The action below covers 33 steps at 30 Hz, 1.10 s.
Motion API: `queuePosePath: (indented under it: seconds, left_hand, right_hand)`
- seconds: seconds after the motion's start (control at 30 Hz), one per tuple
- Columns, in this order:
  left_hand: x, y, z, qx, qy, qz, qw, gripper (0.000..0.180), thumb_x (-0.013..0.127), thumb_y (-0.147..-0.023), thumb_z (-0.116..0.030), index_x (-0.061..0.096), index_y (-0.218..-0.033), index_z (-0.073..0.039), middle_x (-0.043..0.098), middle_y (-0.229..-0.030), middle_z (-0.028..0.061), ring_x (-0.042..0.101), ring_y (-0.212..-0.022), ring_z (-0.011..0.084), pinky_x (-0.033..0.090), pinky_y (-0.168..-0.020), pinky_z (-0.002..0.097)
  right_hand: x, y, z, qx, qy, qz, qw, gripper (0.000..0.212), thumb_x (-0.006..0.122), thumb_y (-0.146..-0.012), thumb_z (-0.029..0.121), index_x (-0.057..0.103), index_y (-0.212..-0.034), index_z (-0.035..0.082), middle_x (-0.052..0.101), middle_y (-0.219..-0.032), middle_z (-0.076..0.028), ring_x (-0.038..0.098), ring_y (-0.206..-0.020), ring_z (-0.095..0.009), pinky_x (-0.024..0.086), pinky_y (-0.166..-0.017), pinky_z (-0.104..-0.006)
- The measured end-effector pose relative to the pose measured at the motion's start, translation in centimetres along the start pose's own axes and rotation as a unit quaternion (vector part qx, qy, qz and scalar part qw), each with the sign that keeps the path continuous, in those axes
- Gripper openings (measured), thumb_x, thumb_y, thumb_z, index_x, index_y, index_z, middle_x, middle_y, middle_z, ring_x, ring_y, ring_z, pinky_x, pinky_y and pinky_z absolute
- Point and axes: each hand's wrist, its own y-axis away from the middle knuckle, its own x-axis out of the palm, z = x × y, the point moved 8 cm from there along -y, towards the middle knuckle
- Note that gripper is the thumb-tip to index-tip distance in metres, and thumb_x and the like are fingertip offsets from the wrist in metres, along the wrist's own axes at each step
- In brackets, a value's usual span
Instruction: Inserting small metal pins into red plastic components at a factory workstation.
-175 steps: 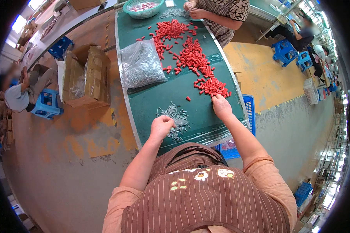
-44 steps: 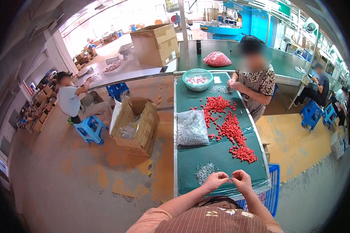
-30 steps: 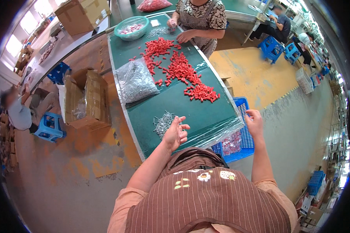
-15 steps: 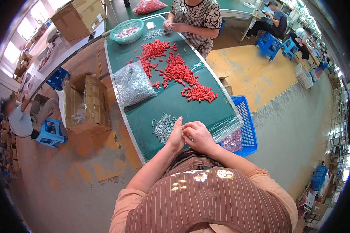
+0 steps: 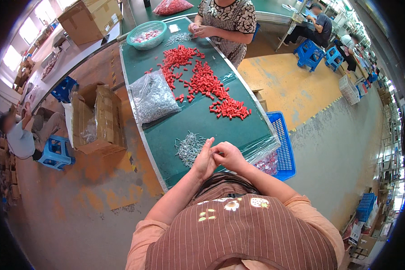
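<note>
My left hand (image 5: 204, 162) and my right hand (image 5: 230, 156) meet over the near edge of the green table (image 5: 166, 135). The right fingers are curled against the left palm, and the left hand is cupped around them. Whatever is pinched between them is hidden or too small to name. Close beside my left hand lies a loose pile of thin silver screws (image 5: 189, 147). Beyond it rests a clear bag (image 5: 153, 96) full of small grey metal pieces. Many short red plastic plugs (image 5: 207, 81) are spread in heaps across the middle of the table.
A blue basket (image 5: 289, 155) with small clear packets stands by the table's right edge. At the far end are a green basket (image 5: 146, 36) and a co-worker's hands (image 5: 200, 30) busy over the table. An open cardboard box (image 5: 108, 119) sits on the floor at left.
My hands stay together, the right one turning slightly with its fingers drawn in closer to the left palm. At the far end the co-worker's hands shift slightly.
</note>
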Motion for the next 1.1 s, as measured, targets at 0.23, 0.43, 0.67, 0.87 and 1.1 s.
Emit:
queuePosePath:
  seconds: [0.23,0.43,0.67,0.87,1.1]
  left_hand:
    - [-1.9,0.8,-2.4,0.052,-0.379,-0.065,0.922,0.028,0.061,-0.084,-0.017,0.054,-0.108,-0.004,0.058,-0.100,0.0076,0.056,-0.088,0.0137,0.051,-0.068,0.0263]
    - [-2.7,0.3,-1.9,0.036,-0.268,-0.088,0.959,0.015,0.061,-0.085,-0.013,0.057,-0.096,-0.004,0.057,-0.081,0.0007,0.053,-0.067,0.0075,0.048,-0.056,0.0225]
    - [-2.2,0.1,-1.2,0.015,-0.163,-0.039,0.986,0.015,0.059,-0.086,-0.015,0.055,-0.097,-0.006,0.055,-0.080,-0.0004,0.052,-0.066,0.0079,0.047,-0.056,0.0221]
    - [-2.5,0.0,-0.9,0.041,-0.133,-0.043,0.989,0.012,0.058,-0.087,-0.014,0.053,-0.097,-0.007,0.055,-0.080,0.0002,0.052,-0.065,0.0083,0.047,-0.055,0.0227]
    - [-2.4,-0.5,-0.8,0.059,-0.119,-0.056,0.990,0.009,0.055,-0.088,-0.012,0.051,-0.096,-0.009,0.056,-0.081,0.0015,0.053,-0.064,0.0089,0.048,-0.054,0.0239]
  right_hand:
    - [0.9,0.6,-5.2,0.199,-0.266,0.083,0.939,0.016,0.063,-0.079,0.016,0.060,-0.082,0.000,0.060,-0.074,-0.003,0.053,-0.071,-0.008,0.045,-0.064,-0.0250]
    - [-0.2,1.2,-4.5,0.243,-0.471,0.036,0.847,0.017,0.064,-0.080,0.017,0.059,-0.085,0.002,0.058,-0.079,-0.002,0.053,-0.073,-0.010,0.044,-0.066,-0.0239]
    - [-1.0,1.3,-4.2,0.274,-0.539,-0.001,0.797,0.017,0.061,-0.082,0.017,0.057,-0.089,0.002,0.059,-0.080,-0.003,0.055,-0.074,-0.011,0.044,-0.068,-0.0241]
    - [-1.2,1.5,-4.2,0.272,-0.504,-0.004,0.819,0.024,0.058,-0.085,0.021,0.057,-0.099,0.003,0.060,-0.097,-0.005,0.055,-0.089,-0.011,0.043,-0.074,-0.0246]
    - [-1.7,0.9,-4.3,0.221,-0.429,-0.049,0.874,0.013,0.062,-0.081,0.010,0.058,-0.087,0.000,0.061,-0.083,-0.004,0.056,-0.078,-0.010,0.047,-0.072,-0.0269]
